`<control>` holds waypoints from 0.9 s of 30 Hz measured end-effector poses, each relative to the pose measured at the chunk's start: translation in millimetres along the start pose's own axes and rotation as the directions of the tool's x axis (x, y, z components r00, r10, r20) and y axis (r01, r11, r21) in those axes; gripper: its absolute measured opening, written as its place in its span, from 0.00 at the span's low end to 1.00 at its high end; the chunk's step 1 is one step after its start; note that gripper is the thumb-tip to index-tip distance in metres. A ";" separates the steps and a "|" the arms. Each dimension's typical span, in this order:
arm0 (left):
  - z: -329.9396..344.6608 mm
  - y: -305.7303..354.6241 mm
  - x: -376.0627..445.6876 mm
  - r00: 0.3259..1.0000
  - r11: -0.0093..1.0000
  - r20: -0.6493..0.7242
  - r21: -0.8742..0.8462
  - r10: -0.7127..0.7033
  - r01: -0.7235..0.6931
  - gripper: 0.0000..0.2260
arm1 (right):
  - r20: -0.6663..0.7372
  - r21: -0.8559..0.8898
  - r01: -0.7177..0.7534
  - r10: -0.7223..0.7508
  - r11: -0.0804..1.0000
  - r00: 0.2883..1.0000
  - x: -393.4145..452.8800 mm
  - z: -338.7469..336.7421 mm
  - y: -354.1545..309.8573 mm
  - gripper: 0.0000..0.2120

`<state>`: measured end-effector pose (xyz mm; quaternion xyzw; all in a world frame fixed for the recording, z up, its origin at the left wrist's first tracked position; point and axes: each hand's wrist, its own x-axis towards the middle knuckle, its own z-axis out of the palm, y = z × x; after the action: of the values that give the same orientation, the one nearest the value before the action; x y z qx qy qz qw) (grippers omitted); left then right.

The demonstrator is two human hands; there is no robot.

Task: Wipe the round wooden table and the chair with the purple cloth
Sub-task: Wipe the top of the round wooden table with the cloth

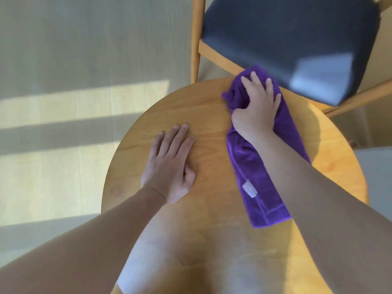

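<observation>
Purple cloth (257, 166) lies right of centre on the round wooden table (207, 158); my right hand (257, 107) presses and bunches its far end. Left hand (169, 164) rests flat, bracing. Keep even pressure, overlapping strokes toward the chair (286, 39).

Sunlight is striping the floor (84, 107) left of my fingers, glare is shining on the chair seat (318, 81) beyond them, and edges are bending, slightly blurred.
</observation>
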<state>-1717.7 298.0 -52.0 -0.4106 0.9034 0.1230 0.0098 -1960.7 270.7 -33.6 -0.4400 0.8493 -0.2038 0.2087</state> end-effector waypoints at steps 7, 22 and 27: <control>0.4 -2.9 1.0 1.000 1.000 -0.019 -0.004 0.002 -0.002 0.30 | 0.194 -0.080 0.382 -0.362 0.921 0.912 -35.2 34.0 -29.0 0.39; -2.9 2.6 -0.7 1.000 0.999 0.016 0.032 -0.007 0.006 0.30 | -0.004 -0.096 0.189 -0.190 0.977 0.982 -10.2 18.1 -17.7 0.36; -4.7 3.2 -0.2 1.000 1.000 0.015 0.022 -0.011 0.010 0.31 | 0.221 -0.033 0.486 -0.467 0.874 0.856 -34.7 27.4 -19.1 0.35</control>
<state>-1719.6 299.2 -46.7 -0.4142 0.9024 0.1163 0.0218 -1915.2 285.0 -40.1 -0.6640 0.6958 -0.1650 0.2188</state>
